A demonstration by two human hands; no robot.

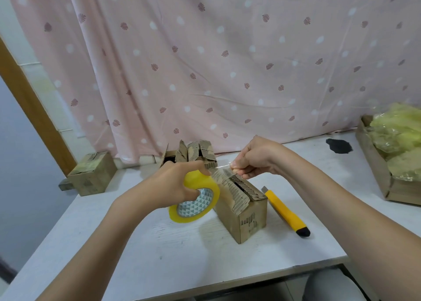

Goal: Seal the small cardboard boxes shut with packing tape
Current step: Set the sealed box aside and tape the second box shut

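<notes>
A small cardboard box point(243, 216) stands in the middle of the white table point(159, 250), its top flaps partly raised. My left hand point(175, 182) grips a yellow roll of packing tape point(196, 202) just left of the box. My right hand point(252, 159) pinches the free end of a clear tape strip point(219, 172) stretched from the roll over the box's far end. A second small box point(189, 155) with open flaps sits behind. A third small box point(93, 173), closed, stands at the table's far left.
A yellow utility knife point(287, 212) lies right of the middle box. At the far right a cardboard tray point(376, 164) holds crumpled yellowish plastic point(401, 141). A dark patch point(339, 145) marks the table. A pink patterned curtain point(227, 61) hangs behind.
</notes>
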